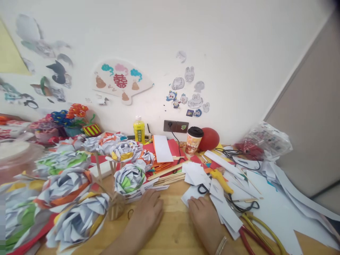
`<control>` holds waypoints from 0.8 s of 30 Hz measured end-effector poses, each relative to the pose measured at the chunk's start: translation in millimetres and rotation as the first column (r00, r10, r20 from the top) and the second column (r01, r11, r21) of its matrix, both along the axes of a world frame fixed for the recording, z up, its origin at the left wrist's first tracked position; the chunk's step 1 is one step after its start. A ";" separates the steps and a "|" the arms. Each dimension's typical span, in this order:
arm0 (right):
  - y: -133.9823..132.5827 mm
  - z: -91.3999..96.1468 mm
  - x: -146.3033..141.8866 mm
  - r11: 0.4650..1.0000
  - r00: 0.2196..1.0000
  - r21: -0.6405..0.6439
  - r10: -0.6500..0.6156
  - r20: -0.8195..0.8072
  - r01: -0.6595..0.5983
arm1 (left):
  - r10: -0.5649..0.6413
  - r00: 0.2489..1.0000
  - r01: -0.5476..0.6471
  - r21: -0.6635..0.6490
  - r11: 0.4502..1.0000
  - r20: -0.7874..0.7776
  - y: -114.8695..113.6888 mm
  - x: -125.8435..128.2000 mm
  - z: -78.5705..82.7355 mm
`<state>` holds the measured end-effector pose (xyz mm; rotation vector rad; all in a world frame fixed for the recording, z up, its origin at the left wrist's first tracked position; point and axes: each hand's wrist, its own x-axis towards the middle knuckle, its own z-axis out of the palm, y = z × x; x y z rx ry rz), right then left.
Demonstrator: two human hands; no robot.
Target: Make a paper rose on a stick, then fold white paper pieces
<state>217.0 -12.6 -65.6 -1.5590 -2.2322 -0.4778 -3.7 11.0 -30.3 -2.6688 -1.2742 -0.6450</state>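
My left hand [148, 211] rests flat on the wooden table [174, 230], its fingers stretched forward and holding nothing. Just beyond its fingertips stands a paper flower [130, 179] of folded white strips with green ones. My right hand [204, 216] also lies palm down, fingers out, with its fingertips touching the edge of a white paper piece [193, 193]. Beside it are more cut paper slips [225, 216] and the black handle loop [203, 189] of what may be scissors. A yellow glue gun [222, 180] lies on the papers to its right.
More paper flowers [77, 219] crowd the left. Wooden sticks [168, 179], a yellow drink bottle [139, 130], a lidded cup [193, 141] and a red balloon [209, 139] are toward the wall. Red-and-yellow-handled pliers or cutters [259, 235] lie at right by large white sheets [273, 205].
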 end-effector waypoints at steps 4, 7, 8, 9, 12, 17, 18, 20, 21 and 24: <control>0.2 5.4 -0.4 0.999 1.000 -0.040 0.012 -0.027 -0.013 | -0.103 0.994 0.102 0.016 0.995 0.025 -3.2 6.1 1.3; -1.4 14.8 6.8 1.000 0.982 0.016 0.019 -0.186 -0.016 | -0.151 0.988 0.151 0.017 0.988 0.035 -5.9 6.9 1.2; -3.0 18.5 7.8 0.999 0.970 0.034 0.043 -0.238 -0.036 | -0.163 0.986 0.162 0.018 0.987 0.040 -6.9 6.5 1.4; -5.1 22.4 7.6 0.996 0.957 0.050 0.091 -0.276 -0.080 | -0.172 0.984 0.171 0.028 0.985 0.049 -7.9 5.9 1.6; -11.3 34.1 1.0 0.942 0.902 0.122 0.336 -0.270 -0.314 | -0.176 0.980 0.165 0.113 0.980 0.091 -8.5 4.5 1.8; -9.5 40.1 -3.1 0.827 0.750 0.169 0.558 -0.355 -0.536 | -0.268 0.955 0.225 0.276 0.934 0.126 -2.8 7.3 -1.6; -7.6 39.4 -1.3 0.814 0.730 0.158 0.573 -0.372 -0.559 | -0.293 0.949 0.253 0.270 0.929 0.117 -1.9 8.1 -2.5; -4.2 38.6 3.0 0.797 0.714 0.148 0.594 -0.370 -0.586 | -0.325 0.942 0.297 0.232 0.926 0.091 -1.6 9.0 -3.5; -3.0 39.1 4.7 0.795 0.717 0.146 0.597 -0.361 -0.589 | -0.328 0.941 0.305 0.222 0.926 0.079 -2.1 9.0 -3.5; -2.6 42.9 5.1 0.832 0.764 0.054 0.531 -0.367 -0.552 | -0.279 0.959 0.263 0.207 0.942 0.055 -5.9 7.7 -2.0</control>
